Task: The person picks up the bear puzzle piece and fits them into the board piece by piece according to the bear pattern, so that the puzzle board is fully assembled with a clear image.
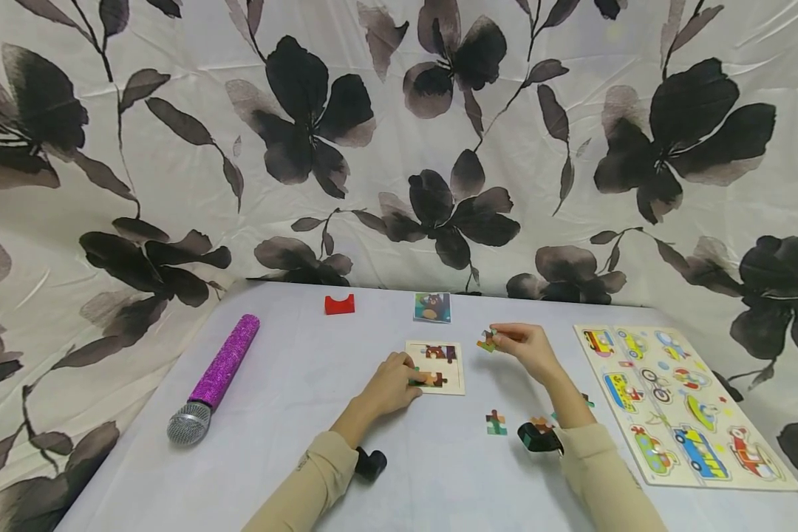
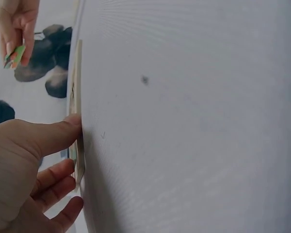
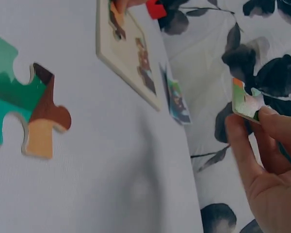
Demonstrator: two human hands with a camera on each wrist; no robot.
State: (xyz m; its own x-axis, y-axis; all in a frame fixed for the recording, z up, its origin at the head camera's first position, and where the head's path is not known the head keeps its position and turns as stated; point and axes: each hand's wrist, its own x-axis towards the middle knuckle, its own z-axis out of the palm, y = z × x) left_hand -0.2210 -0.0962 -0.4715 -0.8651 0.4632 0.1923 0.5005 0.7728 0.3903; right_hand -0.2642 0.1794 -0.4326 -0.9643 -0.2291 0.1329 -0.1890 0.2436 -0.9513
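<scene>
My left hand [image 1: 389,384] rests on the left part of a small wooden puzzle board [image 1: 457,384], its thumb at the board's edge in the left wrist view. Two bear-picture pieces lie in the board: an upper one [image 1: 439,353] and a lower one [image 1: 435,380] under a fingertip. My right hand [image 1: 528,351] pinches a green and brown puzzle piece [image 1: 484,344] between thumb and fingers, above the table right of the board. A loose teal and brown jigsaw piece [image 3: 26,99] lies on the table, while others near the right wrist are partly hidden.
A bear picture card [image 1: 432,307] and a red curved block [image 1: 340,304] lie at the back. To the left is a purple glittery microphone [image 1: 226,362]. A large vehicle puzzle board [image 1: 685,406] occupies the right side. Behind the white table [image 1: 292,414] hangs floral cloth [image 1: 386,148].
</scene>
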